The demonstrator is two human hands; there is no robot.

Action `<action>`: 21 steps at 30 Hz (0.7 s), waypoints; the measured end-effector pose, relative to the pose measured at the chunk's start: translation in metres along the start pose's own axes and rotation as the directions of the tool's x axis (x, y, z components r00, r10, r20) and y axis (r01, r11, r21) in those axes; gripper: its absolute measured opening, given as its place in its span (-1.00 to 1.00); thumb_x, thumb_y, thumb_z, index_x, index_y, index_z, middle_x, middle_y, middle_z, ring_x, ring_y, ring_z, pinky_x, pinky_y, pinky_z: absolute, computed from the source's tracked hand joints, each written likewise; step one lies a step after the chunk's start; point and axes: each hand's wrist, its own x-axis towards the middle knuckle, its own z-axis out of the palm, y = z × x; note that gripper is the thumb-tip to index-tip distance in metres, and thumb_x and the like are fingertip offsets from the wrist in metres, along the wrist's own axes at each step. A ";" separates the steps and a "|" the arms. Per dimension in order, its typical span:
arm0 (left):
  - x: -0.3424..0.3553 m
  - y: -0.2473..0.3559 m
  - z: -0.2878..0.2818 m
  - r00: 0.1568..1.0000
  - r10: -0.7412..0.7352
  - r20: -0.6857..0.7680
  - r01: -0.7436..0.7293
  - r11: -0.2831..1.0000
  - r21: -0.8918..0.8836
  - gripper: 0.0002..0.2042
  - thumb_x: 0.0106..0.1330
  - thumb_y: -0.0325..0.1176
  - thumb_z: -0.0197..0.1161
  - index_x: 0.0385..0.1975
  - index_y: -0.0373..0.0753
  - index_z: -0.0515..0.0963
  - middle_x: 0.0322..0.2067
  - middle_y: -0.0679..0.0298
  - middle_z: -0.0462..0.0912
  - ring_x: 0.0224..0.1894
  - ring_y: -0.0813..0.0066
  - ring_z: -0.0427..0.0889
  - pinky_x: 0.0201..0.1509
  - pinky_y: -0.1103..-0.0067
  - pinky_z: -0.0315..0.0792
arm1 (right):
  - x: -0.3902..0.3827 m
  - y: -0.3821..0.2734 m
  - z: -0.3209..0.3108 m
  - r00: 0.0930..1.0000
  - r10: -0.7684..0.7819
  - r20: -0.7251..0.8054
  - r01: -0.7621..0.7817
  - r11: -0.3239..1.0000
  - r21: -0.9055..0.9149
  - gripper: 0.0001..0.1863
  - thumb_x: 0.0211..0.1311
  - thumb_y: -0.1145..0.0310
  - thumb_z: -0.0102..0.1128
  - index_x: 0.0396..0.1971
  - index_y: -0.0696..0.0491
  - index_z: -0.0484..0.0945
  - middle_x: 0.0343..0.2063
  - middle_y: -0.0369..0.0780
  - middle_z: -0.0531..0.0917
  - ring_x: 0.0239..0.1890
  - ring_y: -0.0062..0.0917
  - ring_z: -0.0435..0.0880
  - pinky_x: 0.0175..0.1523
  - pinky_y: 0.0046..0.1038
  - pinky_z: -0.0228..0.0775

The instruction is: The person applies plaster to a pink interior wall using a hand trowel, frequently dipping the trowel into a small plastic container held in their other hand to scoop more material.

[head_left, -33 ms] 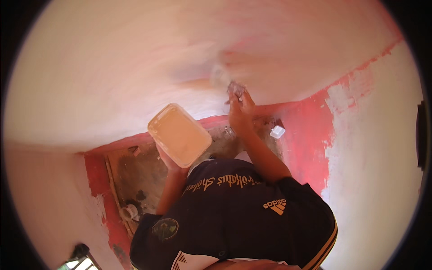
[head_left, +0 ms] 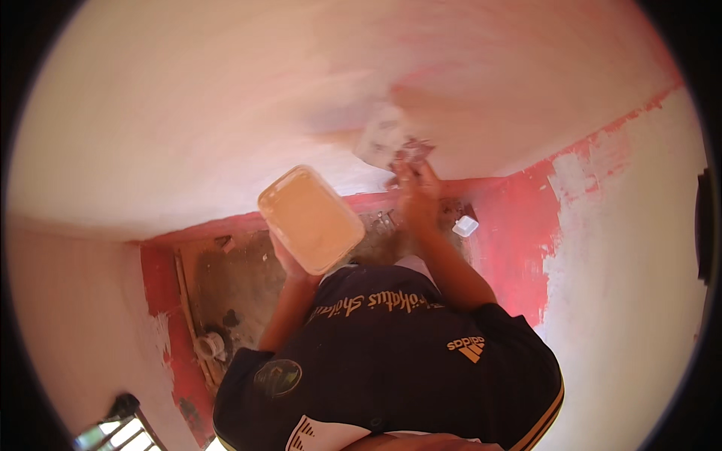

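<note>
My left hand grips a rectangular plastic tub from its lower left side. The tub looks peach-coloured inside and is tilted toward me; most of those fingers are hidden under it. My right hand is closed around a broad, flat, pale tool with a dark, stained part by the fingers. Motion smears the tool, so I cannot tell whether it is a wide brush or a putty knife. It is at the wall, where grey and reddish smears show.
Red bands run along the lower walls and the right corner, with ragged white patches beside them. On the stained floor are a small white container, a round pale pot and a long thin strip. A barred window is at lower left.
My right hand and the flat tool have shifted slightly right and down in the picture. The tub is a little further right. The view has also moved slightly.
</note>
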 end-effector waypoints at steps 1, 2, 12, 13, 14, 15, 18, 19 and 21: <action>0.001 0.010 0.003 1.000 0.018 -0.006 -0.018 1.000 -0.003 -0.34 0.53 0.23 -0.24 0.40 -0.15 0.25 0.25 0.17 0.46 0.24 0.14 0.53 0.25 0.16 0.50 | -0.006 -0.021 -0.003 0.931 0.347 0.117 -0.364 0.910 0.201 -0.84 0.39 0.50 0.18 -0.11 0.20 0.59 -0.36 -0.25 0.64 -0.34 -0.55 0.62 -0.30 -0.49 0.46; -0.001 0.012 0.010 0.998 -0.021 0.062 0.023 0.999 -0.035 -0.33 0.52 0.24 -0.24 0.39 -0.15 0.26 0.25 0.16 0.47 0.23 0.13 0.53 0.25 0.16 0.51 | -0.006 -0.027 -0.012 0.930 0.337 0.148 -0.366 0.890 0.274 -0.88 0.41 0.51 0.17 -0.13 0.16 0.58 -0.31 -0.26 0.64 -0.31 -0.60 0.61 -0.27 -0.50 0.50; -0.038 -0.138 0.102 0.972 -0.222 0.075 0.233 0.948 -0.218 -0.34 0.49 0.26 -0.19 0.34 -0.13 0.34 0.18 0.14 0.54 0.15 0.10 0.60 0.21 0.13 0.54 | 0.017 -0.091 -0.207 0.991 0.054 0.125 -0.086 0.959 0.269 -0.60 0.38 0.66 0.04 0.18 0.15 0.34 -0.17 -0.25 0.61 -0.20 -0.57 0.61 -0.11 -0.49 0.50; -0.034 -0.140 0.106 0.977 -0.206 0.062 0.215 0.951 -0.223 -0.34 0.49 0.26 -0.19 0.34 -0.13 0.34 0.18 0.14 0.54 0.15 0.10 0.60 0.21 0.13 0.54 | 0.019 -0.099 -0.213 0.988 0.061 0.145 -0.099 0.958 0.270 -0.60 0.38 0.66 0.04 0.18 0.15 0.34 -0.17 -0.25 0.61 -0.20 -0.57 0.61 -0.11 -0.49 0.50; -0.028 -0.149 0.112 0.964 -0.235 0.123 0.259 0.933 -0.252 -0.34 0.48 0.27 -0.19 0.33 -0.12 0.36 0.17 0.15 0.55 0.14 0.10 0.61 0.21 0.12 0.53 | 0.023 -0.107 -0.226 0.976 0.085 0.201 -0.137 0.955 0.263 -0.53 0.36 0.68 0.01 0.25 0.17 0.30 -0.12 -0.23 0.60 -0.17 -0.56 0.60 -0.05 -0.49 0.48; -0.025 -0.157 0.118 0.948 -0.260 0.185 0.304 0.912 -0.276 -0.33 0.47 0.28 -0.18 0.32 -0.11 0.37 0.17 0.15 0.56 0.13 0.10 0.61 0.21 0.11 0.53 | 0.027 -0.112 -0.236 0.961 0.109 0.254 -0.175 0.951 0.256 -0.47 0.34 0.70 -0.02 0.32 0.19 0.26 -0.08 -0.22 0.60 -0.13 -0.55 0.60 0.00 -0.50 0.47; -0.030 -0.215 0.146 0.944 -0.272 0.186 0.315 0.909 -0.272 -0.31 0.46 0.31 -0.20 0.33 -0.11 0.36 0.19 0.16 0.54 0.16 0.10 0.59 0.25 0.09 0.49 | 0.052 -0.120 -0.281 0.969 -0.047 0.242 0.015 0.991 0.133 -0.34 0.33 0.64 0.02 0.43 0.20 0.11 0.09 -0.13 0.54 -0.17 -0.61 0.61 -0.18 -0.58 0.50; -0.032 -0.245 0.156 0.946 -0.272 0.175 0.313 0.907 -0.281 -0.31 0.46 0.31 -0.20 0.33 -0.11 0.36 0.19 0.16 0.54 0.16 0.10 0.59 0.25 0.09 0.49 | 0.059 -0.126 -0.302 0.965 -0.097 0.242 0.077 0.993 0.092 -0.29 0.33 0.62 0.03 0.46 0.21 0.06 0.14 -0.10 0.52 -0.19 -0.63 0.62 -0.24 -0.61 0.51; -0.036 -0.310 0.175 0.901 -0.255 0.351 0.387 0.838 -0.385 -0.28 0.45 0.32 -0.21 0.36 -0.11 0.33 0.24 0.16 0.49 0.23 0.10 0.54 0.30 0.09 0.45 | 0.073 -0.144 -0.347 0.949 0.052 0.312 -0.040 0.998 -0.045 -0.28 0.32 0.63 -0.01 0.49 0.19 0.04 0.23 -0.09 0.46 -0.18 -0.66 0.61 -0.26 -0.67 0.48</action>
